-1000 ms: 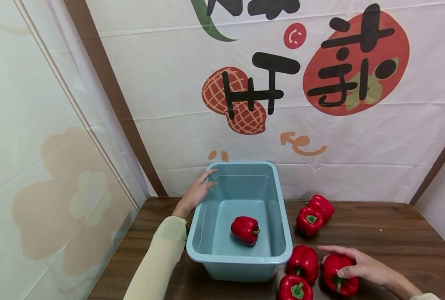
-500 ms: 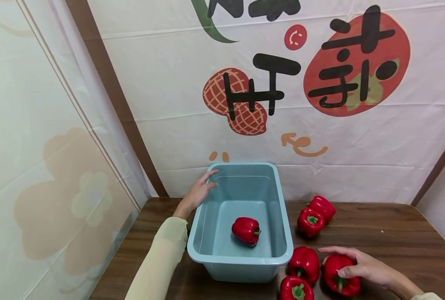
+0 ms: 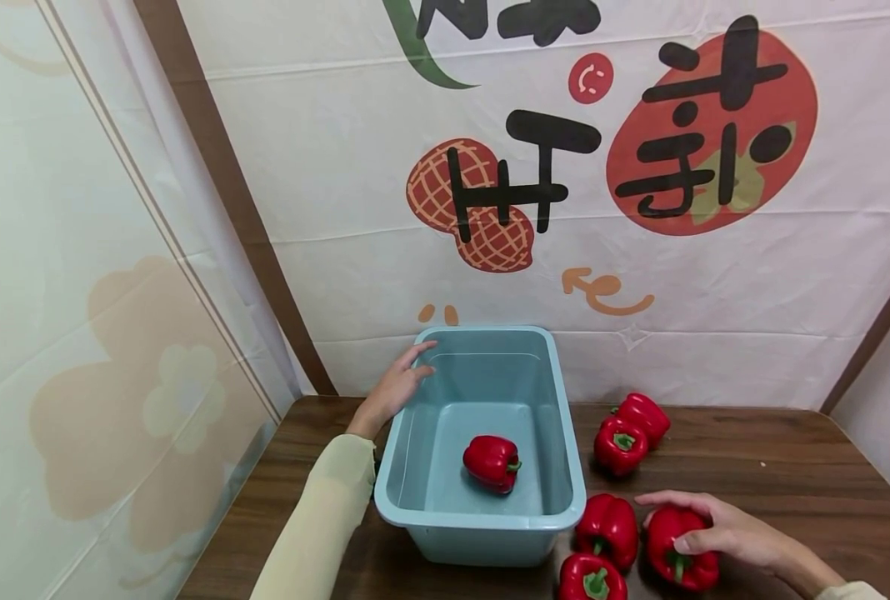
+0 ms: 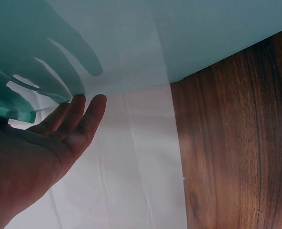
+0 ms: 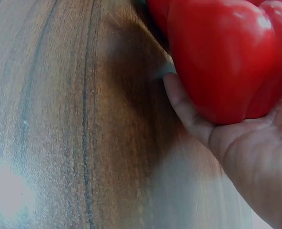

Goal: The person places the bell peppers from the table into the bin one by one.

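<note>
At the left rim of a light blue plastic tub (image 3: pixel 482 542) is my left hand (image 3: pixel 394 390). Its thumb and a finger reach over the rim, while other fingers (image 4: pixel 94 114) lie against the outer wall in the left wrist view. A red bell pepper (image 3: pixel 492 462) lies on its side in the tub. Right of the tub, my right hand (image 3: pixel 737 533) grips another red bell pepper (image 3: pixel 666 533), thumb by the green stem and fingers around the far side. The right wrist view shows that pepper (image 5: pixel 226 57) against the palm, close over the table.
Beside the tub's front right corner are two red peppers, one behind (image 3: pixel 608 529) and one in front (image 3: pixel 593 577). Two more, a near one (image 3: pixel 621 444) and a far one (image 3: pixel 643 417), touch farther back on the wooden table (image 3: pixel 775 467). A printed cloth backdrop (image 3: pixel 715 333) stands behind.
</note>
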